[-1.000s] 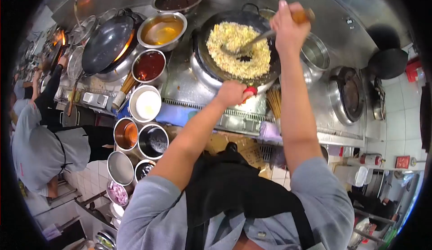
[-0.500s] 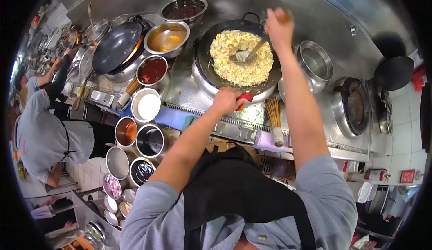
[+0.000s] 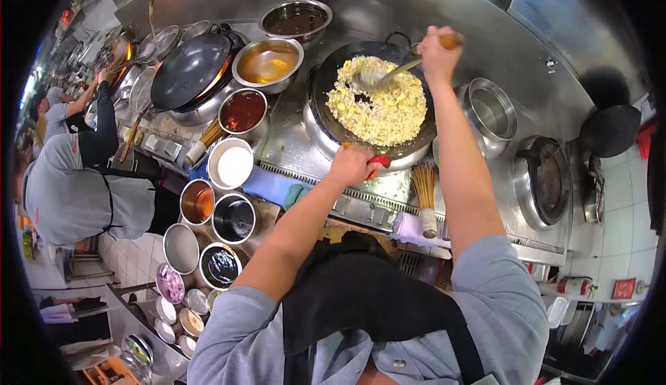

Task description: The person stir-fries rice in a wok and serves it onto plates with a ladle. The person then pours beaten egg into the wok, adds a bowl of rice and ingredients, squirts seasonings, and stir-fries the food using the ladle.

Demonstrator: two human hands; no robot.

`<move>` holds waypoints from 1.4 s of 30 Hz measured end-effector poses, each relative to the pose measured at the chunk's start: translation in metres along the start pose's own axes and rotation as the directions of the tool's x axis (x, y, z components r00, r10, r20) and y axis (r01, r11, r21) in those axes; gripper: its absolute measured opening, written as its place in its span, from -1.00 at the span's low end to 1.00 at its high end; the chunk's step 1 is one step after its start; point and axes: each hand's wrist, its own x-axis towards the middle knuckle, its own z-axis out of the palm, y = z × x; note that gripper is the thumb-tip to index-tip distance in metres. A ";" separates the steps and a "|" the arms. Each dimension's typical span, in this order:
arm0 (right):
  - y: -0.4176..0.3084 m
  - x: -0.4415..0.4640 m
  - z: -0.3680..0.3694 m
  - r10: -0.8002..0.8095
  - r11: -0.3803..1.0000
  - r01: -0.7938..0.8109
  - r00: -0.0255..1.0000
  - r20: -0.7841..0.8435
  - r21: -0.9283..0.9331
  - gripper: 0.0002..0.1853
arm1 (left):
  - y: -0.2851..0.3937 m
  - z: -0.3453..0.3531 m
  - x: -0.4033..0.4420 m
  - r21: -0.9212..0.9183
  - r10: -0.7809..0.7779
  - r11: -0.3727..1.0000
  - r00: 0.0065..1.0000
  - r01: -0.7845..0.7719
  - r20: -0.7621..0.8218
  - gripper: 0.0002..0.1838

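A large black wok [image 3: 321, 107] holds fried rice with yellow egg bits [image 3: 388, 118]. My right hand [image 3: 440, 57], above the wok's far right side, is closed around the wooden-ended handle of a metal ladle [image 3: 399, 70]. The bowl of the ladle, smeared by motion, lies in the rice toward the far left, beside a dark bare patch of wok. At the near rim, my left hand [image 3: 352, 165] is closed on a red and orange cloth [image 3: 379, 161]. Whether a wok handle lies inside that cloth is hidden.
Left of the wok stand steel bowls of amber liquid [image 3: 268, 63] and red sauce [image 3: 243, 111], plus several seasoning pots. A second wok [image 3: 191, 71] tilts over flame. A bamboo brush [image 3: 424, 194] lies at the front ledge. Steel pots [image 3: 491, 109] stand right. A co-worker [image 3: 76, 184] works at left.
The ladle has swept toward the wok's far left, and my right hand has turned with it. The rice has shifted, leaving a dark gap. My left hand keeps its grip at the rim.
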 end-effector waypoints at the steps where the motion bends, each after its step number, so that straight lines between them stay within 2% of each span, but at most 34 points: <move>1: -0.020 0.003 0.007 0.202 0.978 -0.205 0.978 0.059 0.043 -0.66 | 0.002 0.001 -0.003 -0.007 0.005 1.000 1.000 -0.005 0.012 -0.53; 2: -0.032 0.023 0.024 0.192 0.979 -0.195 0.979 0.068 0.051 -0.66 | -0.002 -0.002 0.004 -0.003 0.012 1.000 1.000 -0.012 0.002 -0.53; 4: -0.046 0.037 0.034 0.323 0.946 -0.319 0.941 0.097 -0.057 -0.69 | 0.004 0.002 -0.008 -0.013 0.003 1.000 0.998 -0.002 0.065 -0.53; 5: -0.058 0.037 0.038 0.298 0.954 -0.298 0.954 0.025 -0.035 -0.72 | -0.002 -0.002 0.005 0.001 0.004 1.000 0.997 -0.004 0.080 -0.53; 6: -0.057 0.034 0.042 0.280 0.960 -0.279 0.960 0.028 -0.029 -0.72 | -0.002 0.000 0.002 -0.025 0.016 1.000 0.999 -0.017 -0.043 -0.52; 8: -0.027 0.000 0.032 0.007 0.996 -0.012 0.998 0.055 0.094 -0.73 | 0.001 -0.008 0.003 -0.024 -0.046 0.999 0.995 0.048 0.088 -0.52; 9: -0.008 -0.011 0.025 0.184 0.980 -0.193 0.975 0.126 0.056 -0.74 | 0.002 -0.010 0.003 -0.024 -0.045 0.999 0.995 0.048 0.094 -0.52; 10: -0.013 0.000 0.026 0.185 0.979 -0.193 0.975 0.126 0.058 -0.74 | 0.003 -0.012 0.004 -0.014 -0.052 0.998 0.991 0.054 0.119 -0.53; 12: -0.040 0.028 0.026 0.216 0.954 -0.188 0.972 0.097 -0.235 -0.75 | 0.004 -0.011 -0.003 -0.007 -0.060 0.998 0.987 0.061 0.152 -0.53; 13: -0.050 0.039 0.024 0.224 0.958 -0.215 0.974 0.029 -0.188 -0.73 | 0.004 -0.011 -0.003 -0.036 -0.031 0.999 0.994 0.034 0.101 -0.53; 14: -0.044 0.047 0.025 0.207 0.963 -0.196 0.978 0.040 -0.184 -0.73 | 0.001 -0.013 0.005 -0.058 -0.006 0.998 0.999 0.008 0.036 -0.53; 16: -0.015 0.029 0.012 0.010 0.999 -0.009 0.999 -0.035 0.041 -0.74 | 0.000 -0.010 0.002 -0.070 -0.015 0.997 0.997 0.020 0.071 -0.53; 17: -0.001 0.020 0.017 0.117 0.983 -0.117 0.993 0.005 0.140 -0.75 | -0.001 -0.010 0.003 -0.074 -0.009 0.997 0.999 0.013 0.053 -0.53; 18: 0.008 0.027 0.018 0.121 0.983 -0.120 0.993 0.002 0.138 -0.75 | -0.002 -0.010 0.002 -0.076 -0.003 0.997 0.999 0.005 0.034 -0.54; 19: -0.006 0.042 0.034 0.224 0.973 -0.218 0.970 0.090 -0.076 -0.74 | -0.001 -0.013 0.003 -0.072 -0.008 0.997 0.999 0.011 0.036 -0.56; 20: -0.021 0.045 0.043 0.357 0.904 -0.305 0.924 0.135 -0.300 -0.74 | 0.002 -0.012 -0.005 -0.076 -0.013 0.997 0.999 0.017 0.052 -0.56; 21: -0.038 0.049 0.050 0.364 0.908 -0.339 0.929 0.064 -0.246 -0.71 | 0.004 -0.012 -0.007 -0.080 -0.014 0.997 0.998 0.019 0.057 -0.55; 22: -0.038 0.051 0.051 0.352 0.914 -0.326 0.933 0.071 -0.243 -0.71 | -0.001 -0.014 0.003 -0.074 -0.014 0.997 0.999 0.016 0.036 -0.55; 24: -0.026 0.029 0.033 0.141 0.985 -0.140 0.990 -0.003 0.104 -0.71 | -0.007 -0.010 0.004 -0.100 0.015 0.995 1.000 -0.013 0.018 -0.55; 25: -0.023 0.010 0.033 0.108 0.989 -0.111 0.994 0.034 0.095 -0.72 | -0.009 -0.009 0.003 -0.118 0.047 0.992 0.999 -0.047 -0.002 -0.55; 26: -0.026 0.001 0.027 0.210 0.968 -0.222 0.972 0.101 0.119 -0.71 | -0.010 -0.008 0.004 -0.128 0.058 0.990 0.998 -0.057 0.006 -0.55; 28: -0.058 0.011 0.017 0.354 0.928 -0.329 0.925 0.141 -0.175 -0.68 | -0.012 -0.005 0.006 -0.120 0.061 0.991 0.998 -0.057 0.025 -0.54; 29: -0.084 0.012 0.008 0.403 0.913 -0.388 0.905 0.134 -0.123 -0.67 | -0.007 -0.015 0.008 -0.119 0.027 0.993 0.993 -0.013 0.111 -0.53; 30: -0.109 0.023 0.003 0.429 0.903 -0.424 0.890 0.152 -0.064 -0.67 | -0.007 -0.011 0.008 -0.126 0.026 0.992 0.994 -0.013 0.108 -0.53; 32: -0.172 0.002 -0.010 0.279 0.956 -0.265 0.954 0.109 -0.130 -0.67 | -0.014 -0.003 0.009 -0.123 0.093 0.989 0.995 -0.087 0.044 -0.51; 33: -0.175 -0.033 0.001 0.127 0.939 -0.139 0.990 -0.058 -0.314 -0.69 | -0.015 -0.005 0.010 -0.147 0.105 0.984 0.994 -0.098 0.036 -0.51; 34: -0.117 -0.052 -0.006 0.397 0.914 -0.405 0.880 -0.260 0.022 -0.73 | -0.018 -0.010 0.015 -0.140 0.108 0.985 0.994 -0.103 0.032 -0.51; 35: -0.065 -0.074 -0.023 0.203 0.967 -0.216 0.974 -0.105 -0.135 -0.68 | -0.017 -0.012 0.014 -0.139 0.094 0.987 0.993 -0.083 0.074 -0.50; 36: -0.037 -0.090 -0.037 0.022 0.966 0.000 0.996 0.084 -0.259 -0.63 | -0.015 -0.010 0.012 -0.142 0.077 0.988 0.990 -0.060 0.119 -0.50; 37: -0.050 -0.084 -0.031 0.029 0.964 -0.007 0.996 0.079 -0.265 -0.63 | -0.017 -0.009 0.012 -0.135 0.079 0.989 0.988 -0.061 0.130 -0.50; 39: -0.092 -0.057 0.004 0.170 0.981 -0.168 0.985 -0.015 0.098 -0.63 | -0.018 -0.008 0.006 -0.147 0.095 0.986 0.988 -0.076 0.123 -0.49; 40: -0.105 -0.064 0.016 0.157 0.982 -0.156 0.988 -0.004 0.103 -0.63 | -0.022 -0.006 0.011 -0.126 0.114 0.987 0.989 -0.102 0.092 -0.48; 42: -0.140 -0.108 0.024 0.019 0.993 -0.020 1.000 -0.004 -0.116 -0.64 | -0.023 -0.007 0.010 -0.131 0.107 0.987 0.992 -0.098 0.065 -0.48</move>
